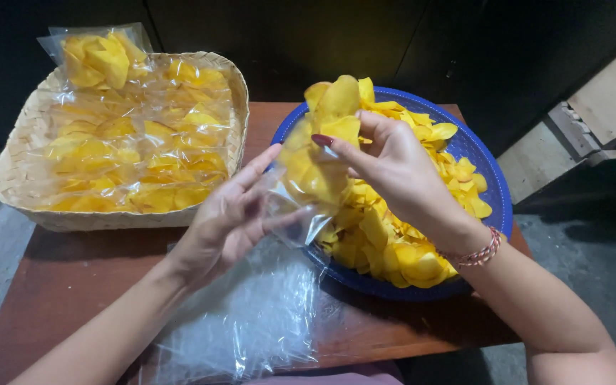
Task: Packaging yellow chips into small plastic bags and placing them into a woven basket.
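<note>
At six o'clock a stack of empty plastic bags lies on the bench. My left hand holds a clear bag open; my right hand grips a bunch of yellow chips above it. The blue bowl sits at two o'clock, the woven basket of filled bags at ten.

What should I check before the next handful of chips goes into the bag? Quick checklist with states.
1. Clear bag held by left hand: ok.
2. Bag mouth open: ok; right hand is pushing chips in.
3. Right grip on chips secure: ok, none seen falling.
4. Blue bowl has chips left: ok.
5. Spare bags on table: ok.
6. Room in woven basket: cannot tell.
</note>
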